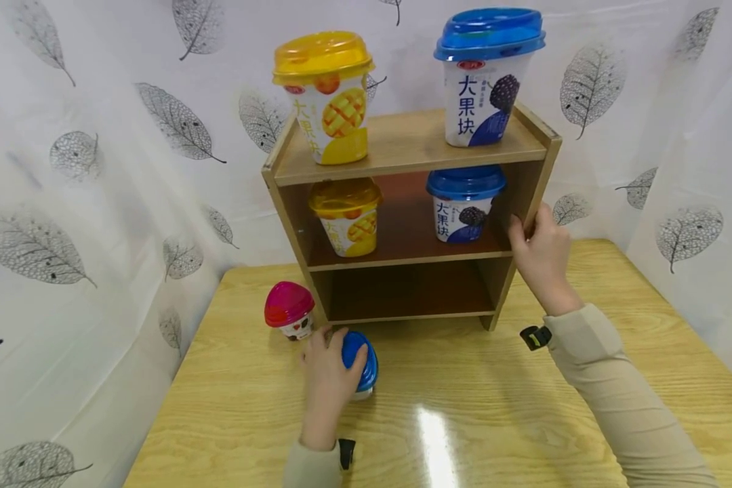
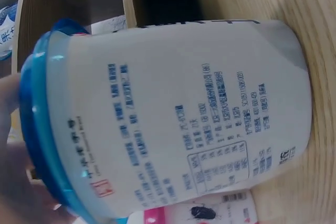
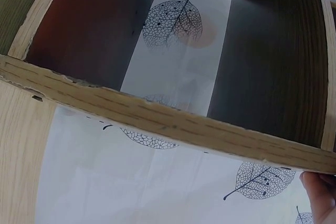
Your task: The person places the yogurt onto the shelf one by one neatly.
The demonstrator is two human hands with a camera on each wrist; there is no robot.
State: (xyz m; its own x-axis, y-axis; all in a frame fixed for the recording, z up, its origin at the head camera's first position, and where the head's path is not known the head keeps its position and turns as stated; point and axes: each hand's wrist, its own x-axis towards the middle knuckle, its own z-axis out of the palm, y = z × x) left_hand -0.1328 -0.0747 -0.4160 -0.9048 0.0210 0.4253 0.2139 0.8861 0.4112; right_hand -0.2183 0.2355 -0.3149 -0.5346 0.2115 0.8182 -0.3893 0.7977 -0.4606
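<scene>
My left hand [image 1: 329,379] grips a blue-lidded yogurt cup [image 1: 366,369] by its lid, on the table in front of the shelf's lower left. In the left wrist view the white printed side of this cup [image 2: 173,119] fills the frame, with fingers [image 2: 16,177] at the blue lid. My right hand [image 1: 544,261] holds the right side panel of a small wooden shelf [image 1: 402,261], the thumb on its inner side; the other fingers are mostly hidden. In the right wrist view, part of that hand [image 3: 320,198] shows at the shelf's edge [image 3: 173,129].
A pink-lidded cup [image 1: 289,308] stands left of the shelf. Yellow-lidded cups sit on the shelf's top [image 1: 332,102] and middle level [image 1: 348,220]. Blue-lidded cups stand to their right, on top [image 1: 488,81] and below [image 1: 463,207]. Leaf-patterned white cloth [image 1: 128,203] hangs behind the table [image 1: 219,420].
</scene>
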